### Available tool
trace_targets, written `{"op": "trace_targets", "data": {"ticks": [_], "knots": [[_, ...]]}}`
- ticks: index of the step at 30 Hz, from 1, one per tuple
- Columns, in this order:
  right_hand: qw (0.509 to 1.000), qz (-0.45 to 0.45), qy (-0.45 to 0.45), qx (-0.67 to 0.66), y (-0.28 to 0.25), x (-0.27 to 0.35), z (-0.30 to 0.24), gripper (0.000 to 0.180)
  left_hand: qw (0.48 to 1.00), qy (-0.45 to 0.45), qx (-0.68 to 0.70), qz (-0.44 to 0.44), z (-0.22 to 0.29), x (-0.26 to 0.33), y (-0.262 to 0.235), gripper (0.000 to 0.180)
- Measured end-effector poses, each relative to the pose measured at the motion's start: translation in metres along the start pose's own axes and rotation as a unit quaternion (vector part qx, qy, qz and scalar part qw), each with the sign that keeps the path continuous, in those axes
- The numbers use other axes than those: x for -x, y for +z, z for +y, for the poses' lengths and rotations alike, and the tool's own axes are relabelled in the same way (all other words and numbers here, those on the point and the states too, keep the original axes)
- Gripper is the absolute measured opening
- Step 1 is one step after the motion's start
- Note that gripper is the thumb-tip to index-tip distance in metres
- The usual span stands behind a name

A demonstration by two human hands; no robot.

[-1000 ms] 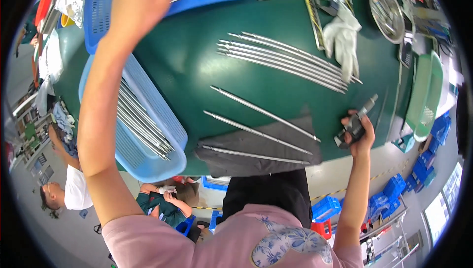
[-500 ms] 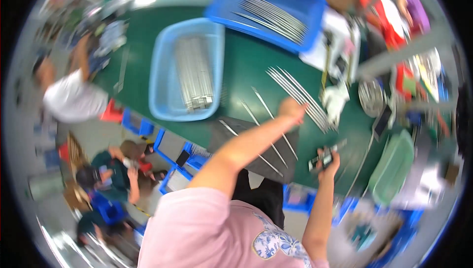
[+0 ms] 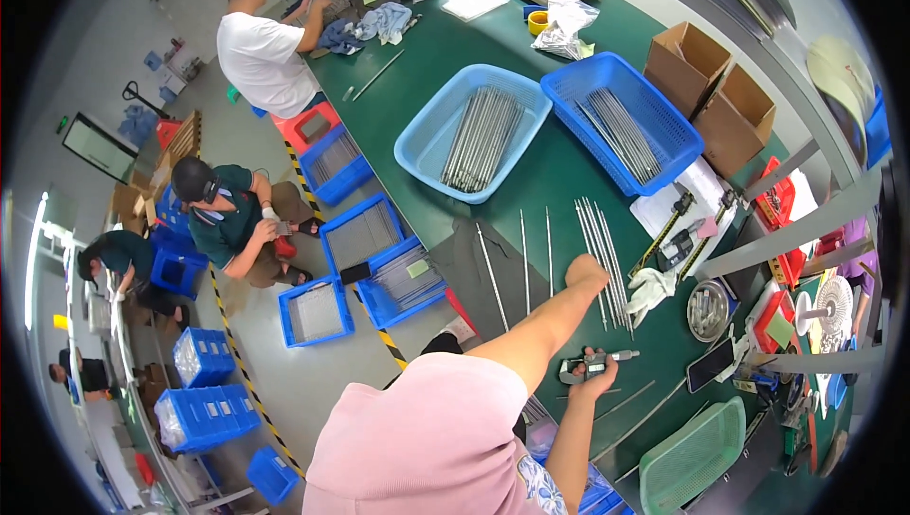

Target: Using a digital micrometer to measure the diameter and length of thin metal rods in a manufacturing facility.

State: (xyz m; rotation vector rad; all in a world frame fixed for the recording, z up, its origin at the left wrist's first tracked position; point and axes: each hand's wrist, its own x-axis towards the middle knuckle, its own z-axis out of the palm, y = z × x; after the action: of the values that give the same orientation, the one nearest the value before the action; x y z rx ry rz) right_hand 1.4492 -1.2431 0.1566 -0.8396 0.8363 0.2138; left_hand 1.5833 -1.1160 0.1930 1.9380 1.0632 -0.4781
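My left hand [image 3: 588,274] is at the left side of a row of slim metal rods [image 3: 614,269] on the green table. Its fingers curl down and partly hide the nearest rod; whether they grip one is hidden. In my right hand [image 3: 599,379] is a micrometer [image 3: 584,365] with a dark grip and silver thimble, pointing right. Left of my left hand, separate rods [image 3: 524,254] lie apart, some across a dark grey cloth [image 3: 464,254].
A light blue basket [image 3: 413,157] and a darker blue basket [image 3: 607,65] hold rods. White gloves [image 3: 651,293], calipers [image 3: 675,248], a metal bowl [image 3: 708,310], a phone [image 3: 709,365] and a green basket [image 3: 692,463] are at right. Co-workers [image 3: 270,51] are at left.
The view has turned and sharpened, so the table and baskets appear shifted. My left hand stays by the row of rods, and my right hand still holds the micrometer.
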Motion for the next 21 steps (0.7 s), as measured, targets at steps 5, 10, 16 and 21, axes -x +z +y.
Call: {"op": "trace_targets", "data": {"ticks": [5,10,16,21], "knots": [[1.0,-0.015,-0.015,0.007,0.004,0.003,0.007,0.025,0.995,0.026,-0.097,0.005,-0.004,-0.014,0.001,0.021],[0.998,0.014,-0.045,0.051,-0.011,0.001,0.015,0.032,0.998,0.025,-0.031,0.051,-0.013,0.002,0.002,0.027],[0.995,-0.09,-0.001,0.033,-0.003,0.01,0.003,0.038,0.958,0.013,0.265,-0.111,-0.043,-0.027,-0.014,0.017],[0.987,-0.125,-0.043,0.093,-0.021,0.066,-0.028,0.043,0.705,0.092,0.544,-0.446,-0.068,0.036,-0.057,0.011]]}}
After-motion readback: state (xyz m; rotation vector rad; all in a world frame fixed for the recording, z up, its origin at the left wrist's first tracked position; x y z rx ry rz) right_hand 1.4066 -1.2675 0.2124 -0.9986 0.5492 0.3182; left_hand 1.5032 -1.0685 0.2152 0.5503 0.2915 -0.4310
